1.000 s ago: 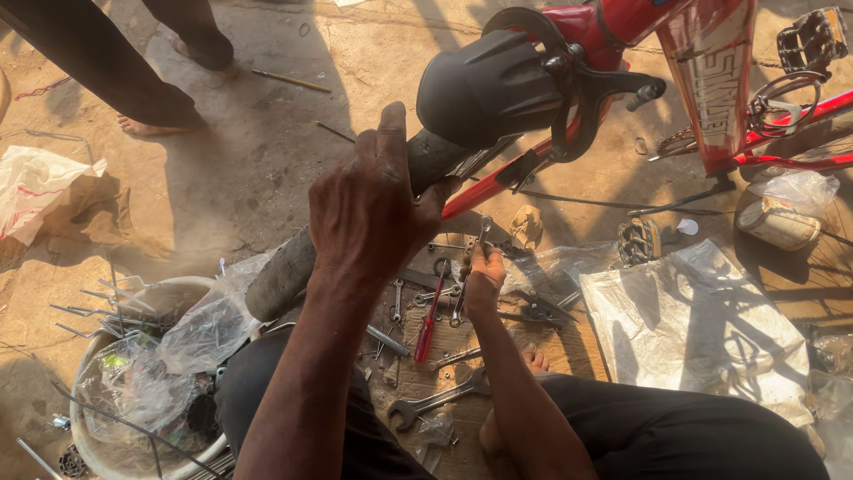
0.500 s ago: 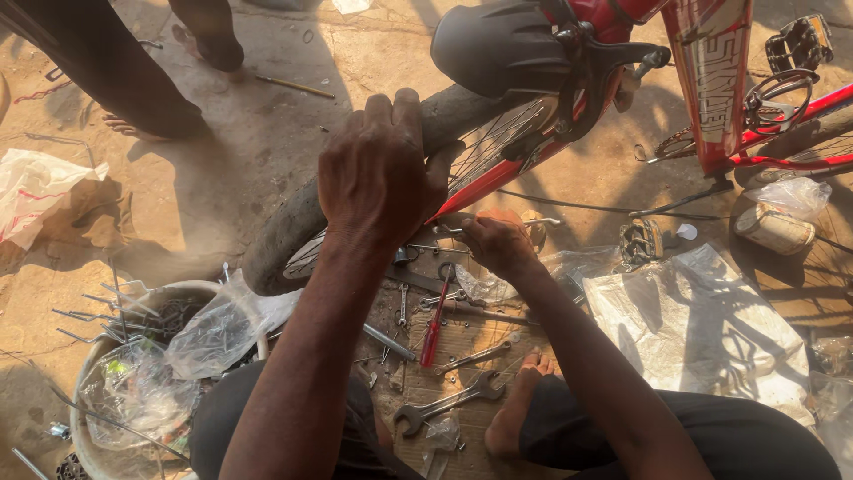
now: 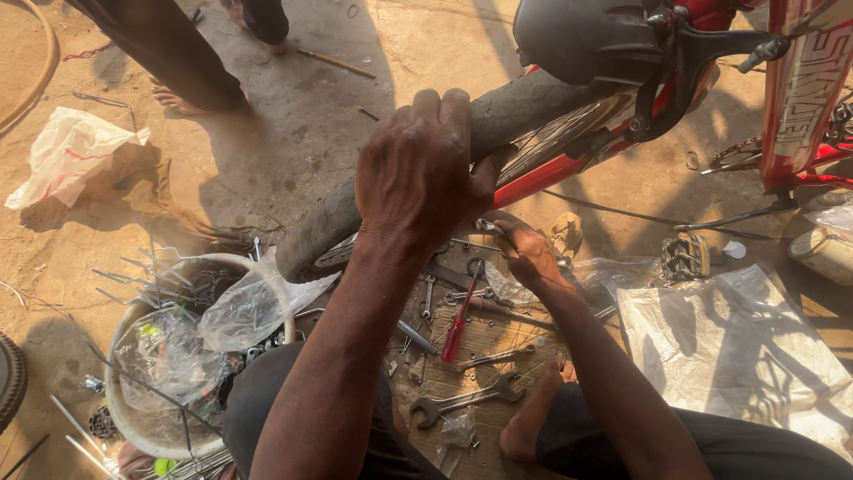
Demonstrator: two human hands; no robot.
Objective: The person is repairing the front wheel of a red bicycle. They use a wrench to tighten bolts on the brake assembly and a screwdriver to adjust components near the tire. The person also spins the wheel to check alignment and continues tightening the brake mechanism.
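Note:
My left hand is clamped over the top of a dusty black bicycle tyre, fingers wrapped across the tread. Below it, my right hand is closed on a small metal tool, held at the wheel's spokes just under the rim. The bicycle's red frame runs behind the wheel, and a black saddle sits above it. I cannot tell what kind of tool it is.
A red-handled screwdriver and spanners lie on a board between my legs. A basin of spokes and a clear plastic bag stands at left. Plastic sheeting lies at right. Another person's feet stand at top left.
My right hand rose from the scattered tools up to the wheel, holding the small tool. My left hand stayed on the tyre.

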